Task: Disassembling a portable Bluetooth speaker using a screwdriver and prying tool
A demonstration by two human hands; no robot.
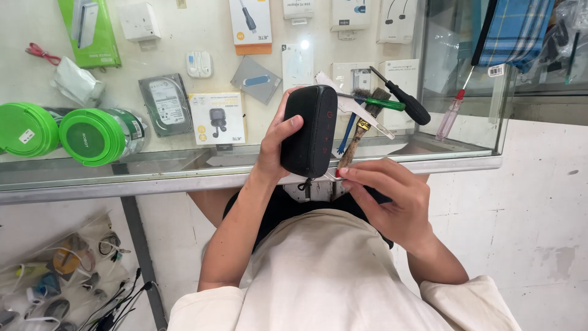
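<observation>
So the left hand (275,144) has a firm wrap on a black fabric-covered speaker (309,130), the oblong portable kind, thumb across its front and the other fingers tucked behind it, holding it upright just above the front edge of the glass counter (184,171). The right hand (389,199) sits low by the speaker's bottom end, fingers curled in and pinched close together near the little cord loop (304,184) hanging there. I honestly can't tell whether it's gripping something tiny or just feeling around, since the fingertips hide that spot. Looks to me like the early part of working on the speaker: checking the bottom end or getting ready to open it, nothing taken apart yet as far as I can see. Right behind the speaker, near the counter's right-hand corner, there's a wooden-handled brush (361,125), a green-handled screwdriver (378,103) and a black-handled screwdriver (404,101), all within easy reach. Over toward the left edge sit two green lidded tubs (61,133), with a bare hard drive (165,105) lying further in. My guess is the next move needs the left hand to keep the speaker steady while the right gets a clean hold at that bottom end, or lets go to pick a tool.
</observation>
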